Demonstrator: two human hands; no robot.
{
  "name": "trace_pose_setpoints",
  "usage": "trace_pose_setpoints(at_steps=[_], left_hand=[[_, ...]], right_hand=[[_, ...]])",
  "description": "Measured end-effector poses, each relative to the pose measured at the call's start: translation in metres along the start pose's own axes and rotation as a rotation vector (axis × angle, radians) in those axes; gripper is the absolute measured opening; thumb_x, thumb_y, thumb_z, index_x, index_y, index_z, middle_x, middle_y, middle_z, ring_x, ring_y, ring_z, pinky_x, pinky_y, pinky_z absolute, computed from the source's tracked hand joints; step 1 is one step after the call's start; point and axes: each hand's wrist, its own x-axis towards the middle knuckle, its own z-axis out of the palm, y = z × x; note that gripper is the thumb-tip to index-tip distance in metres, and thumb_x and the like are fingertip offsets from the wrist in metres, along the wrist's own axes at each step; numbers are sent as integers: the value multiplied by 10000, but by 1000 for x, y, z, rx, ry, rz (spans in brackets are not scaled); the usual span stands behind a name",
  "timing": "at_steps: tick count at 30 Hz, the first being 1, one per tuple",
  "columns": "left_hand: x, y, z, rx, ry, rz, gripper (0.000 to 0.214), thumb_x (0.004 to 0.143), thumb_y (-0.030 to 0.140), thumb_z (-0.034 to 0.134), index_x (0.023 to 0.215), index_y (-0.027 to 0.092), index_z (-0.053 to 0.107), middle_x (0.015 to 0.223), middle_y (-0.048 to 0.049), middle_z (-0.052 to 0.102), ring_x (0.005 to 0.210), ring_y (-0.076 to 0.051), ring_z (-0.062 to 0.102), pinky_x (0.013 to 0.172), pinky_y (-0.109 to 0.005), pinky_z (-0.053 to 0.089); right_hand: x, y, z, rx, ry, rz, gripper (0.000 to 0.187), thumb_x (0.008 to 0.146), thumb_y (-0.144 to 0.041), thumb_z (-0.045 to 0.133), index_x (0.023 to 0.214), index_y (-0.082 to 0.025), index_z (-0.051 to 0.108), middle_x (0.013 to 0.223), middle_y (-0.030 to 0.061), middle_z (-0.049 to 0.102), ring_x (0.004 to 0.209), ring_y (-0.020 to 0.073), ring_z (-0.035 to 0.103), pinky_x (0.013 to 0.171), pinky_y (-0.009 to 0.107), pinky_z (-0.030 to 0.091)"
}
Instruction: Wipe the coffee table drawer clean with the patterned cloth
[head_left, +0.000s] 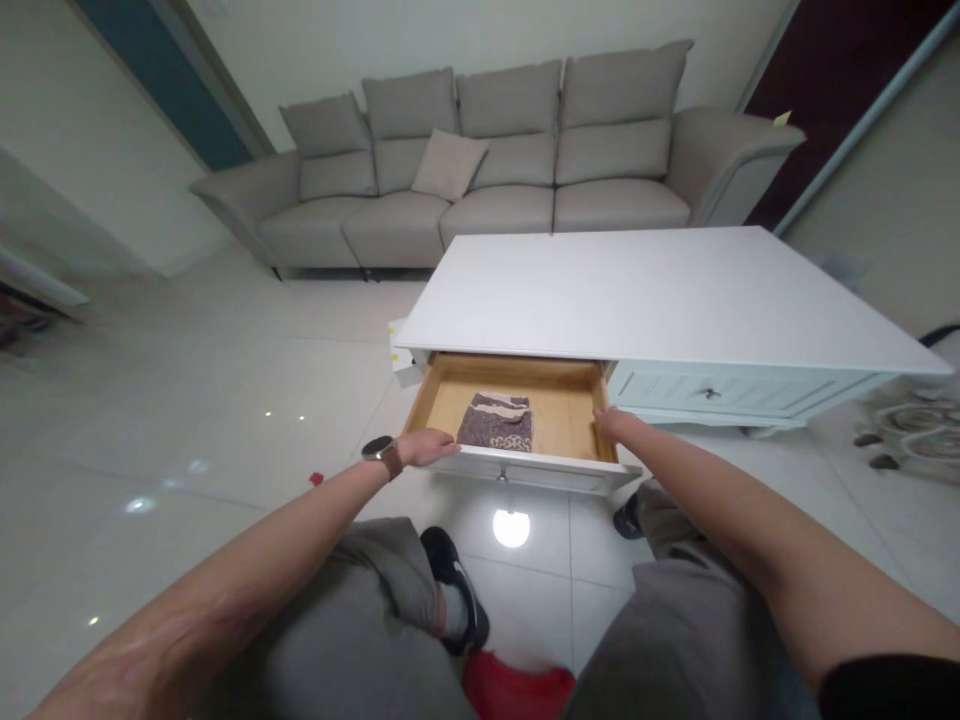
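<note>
From the head view I see a wooden drawer (564, 412) standing open at the front of a low white table (660, 295). A folded, patterned cloth (496, 422) lies inside it, near the front and left of the middle. The left hand (427, 447), with a watch (381, 452) on its wrist, lies fairly flat along the drawer's front rim, just beside the cloth and gripping nothing. The right hand (611, 425) touches the drawer's right wall; I cannot tell how far its fingers are closed. A grey sofa (487, 200) stands beyond the table.
</note>
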Motion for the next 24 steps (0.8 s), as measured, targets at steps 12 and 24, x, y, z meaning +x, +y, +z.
trace_pose_setpoints(at_steps=[12,24], left_hand=[[-38,33,-14,107,165,-49,327,955,222,490,1198,227,708,1256,-119,718,1168,-248,667,986,-338,494],[-17,5,0,-10,188,-25,282,971,257,540,1103,212,784,1086,-149,749,1066,-281,696,914,-362,514]], right_hand=[[2,-115,-29,-48,-95,-506,499,927,-363,600,1410,-239,613,1396,154,630,1226,300,629,1027,419,497],[67,-250,34,17,-261,-540,1120,736,-756,702,1638,-463,107,1737,78,-142,1493,621,-84,1041,891,75]])
